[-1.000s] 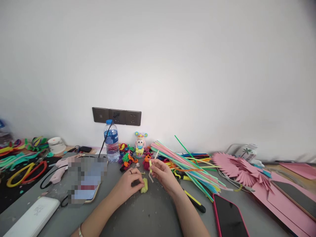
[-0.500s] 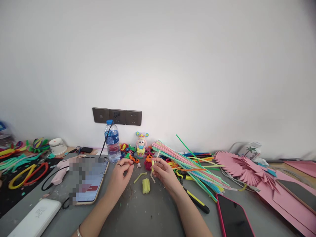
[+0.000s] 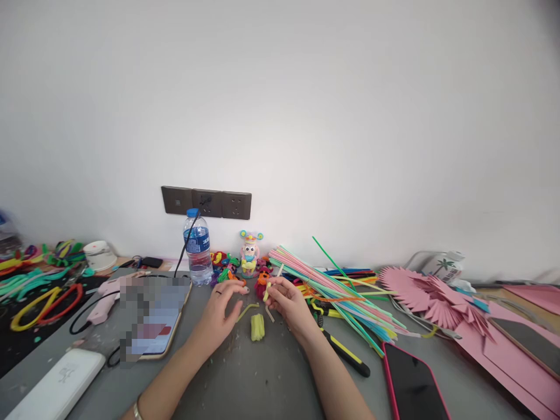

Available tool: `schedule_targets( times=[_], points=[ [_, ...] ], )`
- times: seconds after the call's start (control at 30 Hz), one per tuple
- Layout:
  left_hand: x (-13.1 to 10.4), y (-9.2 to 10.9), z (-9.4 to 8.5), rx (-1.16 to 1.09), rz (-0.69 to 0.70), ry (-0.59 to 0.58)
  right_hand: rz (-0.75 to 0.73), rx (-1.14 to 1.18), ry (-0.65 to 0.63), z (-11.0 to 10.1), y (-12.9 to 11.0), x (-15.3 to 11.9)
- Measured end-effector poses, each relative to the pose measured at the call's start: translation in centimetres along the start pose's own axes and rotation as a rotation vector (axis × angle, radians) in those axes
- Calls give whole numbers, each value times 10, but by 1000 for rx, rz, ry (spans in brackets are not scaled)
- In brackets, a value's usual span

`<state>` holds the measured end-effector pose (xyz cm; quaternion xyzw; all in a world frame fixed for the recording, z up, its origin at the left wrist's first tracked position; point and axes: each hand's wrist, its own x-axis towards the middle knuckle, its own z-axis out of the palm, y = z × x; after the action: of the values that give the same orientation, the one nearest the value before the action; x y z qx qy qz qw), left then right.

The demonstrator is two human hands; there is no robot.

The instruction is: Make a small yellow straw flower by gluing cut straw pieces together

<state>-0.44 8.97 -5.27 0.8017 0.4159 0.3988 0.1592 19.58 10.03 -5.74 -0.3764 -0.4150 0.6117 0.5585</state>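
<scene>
Just below the centre of the head view, the right hand (image 3: 289, 307) pinches a small pale-yellow piece (image 3: 267, 291) between thumb and fingers. Left of it, the left hand (image 3: 219, 315) is spread, thumb and forefinger well apart, gripping nothing visible; a bent yellow strip (image 3: 248, 309) lies just beyond its thumb. Between the two wrists, a short yellow-green bundle (image 3: 258, 328) rests on the grey mat (image 3: 249, 385). At centre right lies a sheaf of pastel stems (image 3: 326, 286); at lower right, a red-edged phone (image 3: 415, 382).
</scene>
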Motion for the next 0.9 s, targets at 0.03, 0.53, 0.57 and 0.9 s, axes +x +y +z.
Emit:
schedule_targets(
  times=[0.03,0.53,0.57,0.9],
  points=[
    [-2,3,1,-4,7,-77,-4,3,2,0,0,0],
    [-2,12,11,-324,-272,-198,18,86,21,3,-7,-3],
    [-1,11,11,-451,-323,-164,21,116,23,3,-9,-4],
    [3,14,6,-1136,-649,-3,116,215,-66,3,-13,-8]
  ],
)
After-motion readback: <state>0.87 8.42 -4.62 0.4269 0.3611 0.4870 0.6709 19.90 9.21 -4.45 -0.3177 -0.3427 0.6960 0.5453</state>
